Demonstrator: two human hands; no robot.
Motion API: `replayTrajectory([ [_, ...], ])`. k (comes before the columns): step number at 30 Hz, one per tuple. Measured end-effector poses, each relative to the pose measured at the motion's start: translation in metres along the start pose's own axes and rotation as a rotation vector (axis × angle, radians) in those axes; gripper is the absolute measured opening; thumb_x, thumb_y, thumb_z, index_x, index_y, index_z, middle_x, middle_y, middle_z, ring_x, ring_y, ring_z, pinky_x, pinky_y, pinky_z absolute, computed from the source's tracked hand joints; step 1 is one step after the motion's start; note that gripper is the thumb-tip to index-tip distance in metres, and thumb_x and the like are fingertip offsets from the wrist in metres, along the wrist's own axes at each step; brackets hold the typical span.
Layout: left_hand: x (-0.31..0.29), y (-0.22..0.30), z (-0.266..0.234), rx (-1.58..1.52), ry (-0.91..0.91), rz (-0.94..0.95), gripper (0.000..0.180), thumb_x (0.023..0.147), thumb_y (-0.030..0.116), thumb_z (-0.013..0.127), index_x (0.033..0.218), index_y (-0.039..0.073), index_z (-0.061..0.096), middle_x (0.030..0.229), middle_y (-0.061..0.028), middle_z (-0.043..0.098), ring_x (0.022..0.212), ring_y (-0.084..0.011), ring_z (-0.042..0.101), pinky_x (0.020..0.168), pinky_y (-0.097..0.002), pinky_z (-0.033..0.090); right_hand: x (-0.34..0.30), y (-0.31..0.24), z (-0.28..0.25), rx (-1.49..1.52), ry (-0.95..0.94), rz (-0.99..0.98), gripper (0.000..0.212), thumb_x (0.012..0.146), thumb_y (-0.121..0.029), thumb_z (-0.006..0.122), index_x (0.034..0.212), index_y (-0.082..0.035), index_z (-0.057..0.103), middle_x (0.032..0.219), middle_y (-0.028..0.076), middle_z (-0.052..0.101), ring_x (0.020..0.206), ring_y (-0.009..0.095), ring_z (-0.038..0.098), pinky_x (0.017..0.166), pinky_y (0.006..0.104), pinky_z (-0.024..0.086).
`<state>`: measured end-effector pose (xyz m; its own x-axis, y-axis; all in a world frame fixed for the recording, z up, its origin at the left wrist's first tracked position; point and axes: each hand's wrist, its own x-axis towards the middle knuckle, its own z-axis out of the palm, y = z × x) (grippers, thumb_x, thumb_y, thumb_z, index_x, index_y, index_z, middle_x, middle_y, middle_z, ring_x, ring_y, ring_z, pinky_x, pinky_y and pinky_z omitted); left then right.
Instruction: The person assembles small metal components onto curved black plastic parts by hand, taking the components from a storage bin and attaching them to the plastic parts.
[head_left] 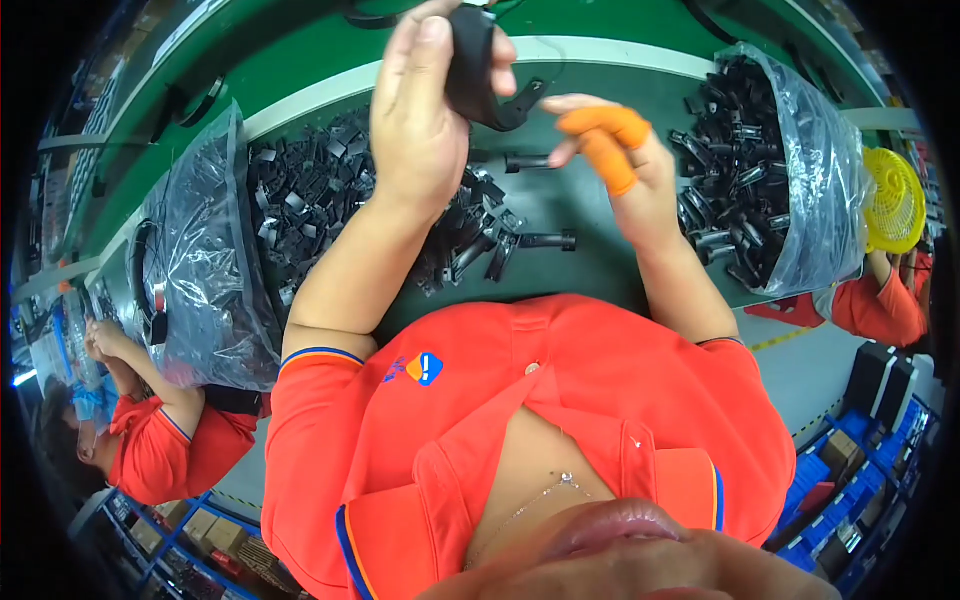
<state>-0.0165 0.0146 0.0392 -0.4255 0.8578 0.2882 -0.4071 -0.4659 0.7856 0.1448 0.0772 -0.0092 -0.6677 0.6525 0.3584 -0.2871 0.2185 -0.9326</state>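
Observation:
My left hand is raised at the top middle, its fingers closed around a black curved headband-like part. The part's lower end bends to the right, and a thin dark wire seems to loop beside it. To the right, my right hand has orange covers on two fingers. Those fingers are bent but apart, close to the curved end. One fingertip overlaps a small black strip-shaped piece; whether it touches cannot be told. Another such black piece lies nearer me on the green table.
Loose small black parts spill from a clear plastic bag on the left. A second clear bag with black pieces is at the right, beside a yellow basket. Co-workers sit on both sides.

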Motion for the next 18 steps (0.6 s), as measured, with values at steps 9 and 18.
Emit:
replayTrajectory([
  [9,-0.006,0.021,-0.04,-0.24,-0.09,-0.2,0.039,0.094,0.028,0.028,0.103,-0.003,0.05,0.063,-0.0009,0.041,0.053,-0.0098,0.035,0.054,-0.0234,0.029,-0.008,0.037,-0.011,-0.758,0.009,0.129,0.031,0.074,-0.01,0.065,0.104,-0.006,0.057,0.103,0.007,0.052,0.075,0.015,0.051,0.067,0.0236,0.042],
  [18,-0.002,0.057,-0.048,-0.621,-0.121,-0.226,0.028,0.09,0.02,0.032,0.104,-0.001,0.045,0.074,-0.0028,0.042,0.061,-0.0114,0.038,0.062,-0.0252,0.031,-0.013,0.074,-0.031,-0.636,0.005,0.236,0.026,0.075,-0.005,0.066,0.097,-0.004,0.051,0.102,0.011,0.059,0.086,0.018,0.06,0.072,0.0276,0.048],
])
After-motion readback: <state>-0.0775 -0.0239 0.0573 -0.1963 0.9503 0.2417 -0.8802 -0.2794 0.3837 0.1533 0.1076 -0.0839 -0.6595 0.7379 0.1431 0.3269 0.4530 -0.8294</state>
